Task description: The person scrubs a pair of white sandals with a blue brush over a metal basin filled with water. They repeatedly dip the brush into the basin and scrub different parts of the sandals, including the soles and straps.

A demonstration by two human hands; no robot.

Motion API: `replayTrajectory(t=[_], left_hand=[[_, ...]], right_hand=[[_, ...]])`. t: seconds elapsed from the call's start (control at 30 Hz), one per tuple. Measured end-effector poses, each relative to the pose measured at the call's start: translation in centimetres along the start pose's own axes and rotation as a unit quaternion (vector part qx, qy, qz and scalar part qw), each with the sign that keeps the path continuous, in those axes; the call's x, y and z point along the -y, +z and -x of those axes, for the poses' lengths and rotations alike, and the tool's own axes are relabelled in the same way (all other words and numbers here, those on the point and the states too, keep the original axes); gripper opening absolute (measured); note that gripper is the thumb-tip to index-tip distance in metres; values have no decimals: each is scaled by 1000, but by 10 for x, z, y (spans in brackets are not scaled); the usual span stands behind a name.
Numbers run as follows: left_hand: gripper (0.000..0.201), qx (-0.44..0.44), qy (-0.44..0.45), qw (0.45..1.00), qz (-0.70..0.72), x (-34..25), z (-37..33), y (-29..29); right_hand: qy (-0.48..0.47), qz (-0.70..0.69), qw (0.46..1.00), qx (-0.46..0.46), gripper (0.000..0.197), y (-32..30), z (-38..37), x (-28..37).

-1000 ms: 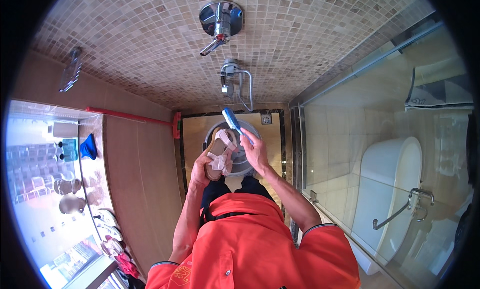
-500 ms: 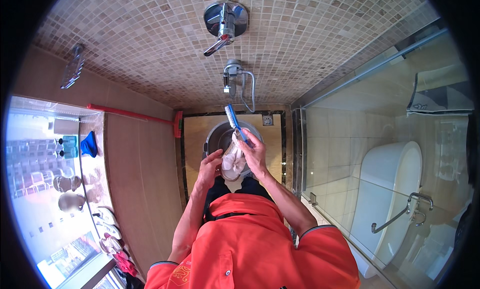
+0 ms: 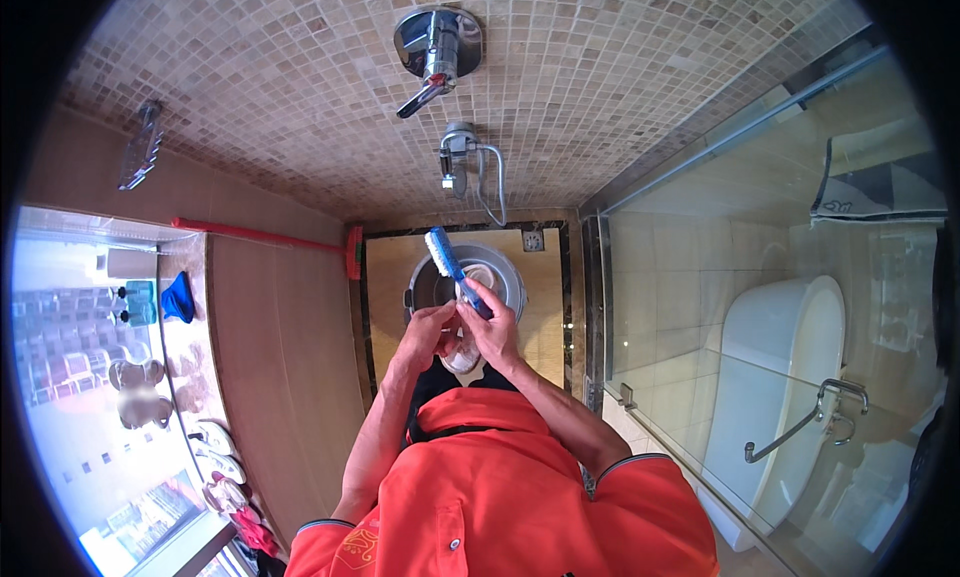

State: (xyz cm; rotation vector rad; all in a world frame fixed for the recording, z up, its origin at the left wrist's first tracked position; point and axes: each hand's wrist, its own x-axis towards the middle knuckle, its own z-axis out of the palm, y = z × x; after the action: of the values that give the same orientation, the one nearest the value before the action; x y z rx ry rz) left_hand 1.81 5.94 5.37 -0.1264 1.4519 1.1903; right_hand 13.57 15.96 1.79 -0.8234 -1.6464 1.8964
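Observation:
A blue-handled scrub brush [image 3: 443, 253] with white bristles points up and away, its handle gripped in my right hand [image 3: 492, 327]. Under both hands a pale shoe [image 3: 481, 276] lies over the near side of a grey bucket [image 3: 512, 275]. My left hand [image 3: 428, 334] is closed at the shoe's upper, its fingertips pinched together close to my right fingers. Exactly which part of the shoe it pinches is hidden.
A wall spout with a hose [image 3: 459, 157] and a mixer tap [image 3: 439, 49] are beyond the bucket. A red-handled broom [image 3: 260, 236] leans along the left side. Shoes [image 3: 215, 450] line the left sill. Glass and a white bathtub [image 3: 775, 377] are at right.
My left hand has moved right and closed at the shoe, near my right hand. The brush has shifted left and tilted more. The shoe's toe has moved slightly toward me.

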Motion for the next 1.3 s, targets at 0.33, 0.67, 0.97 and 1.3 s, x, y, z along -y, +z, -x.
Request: replayTrajectory(t=[0.33,0.67,0.97,1.3], left_hand=[[23,-26,28,985,166,20,-18,-17],[18,-147,242,932,-226,42,-31,-47],[18,-166,235,929,-234,36,-14,-33],[14,-158,229,958,-71,57,-29,-39]], right_hand=[[53,-31,997,-40,46,-9,4,-18],[-173,327,917,154,23,-50,2,35],[-33,309,948,74,25,-64,-20,2],[-89,318,940,91,24,-55,6,9]])
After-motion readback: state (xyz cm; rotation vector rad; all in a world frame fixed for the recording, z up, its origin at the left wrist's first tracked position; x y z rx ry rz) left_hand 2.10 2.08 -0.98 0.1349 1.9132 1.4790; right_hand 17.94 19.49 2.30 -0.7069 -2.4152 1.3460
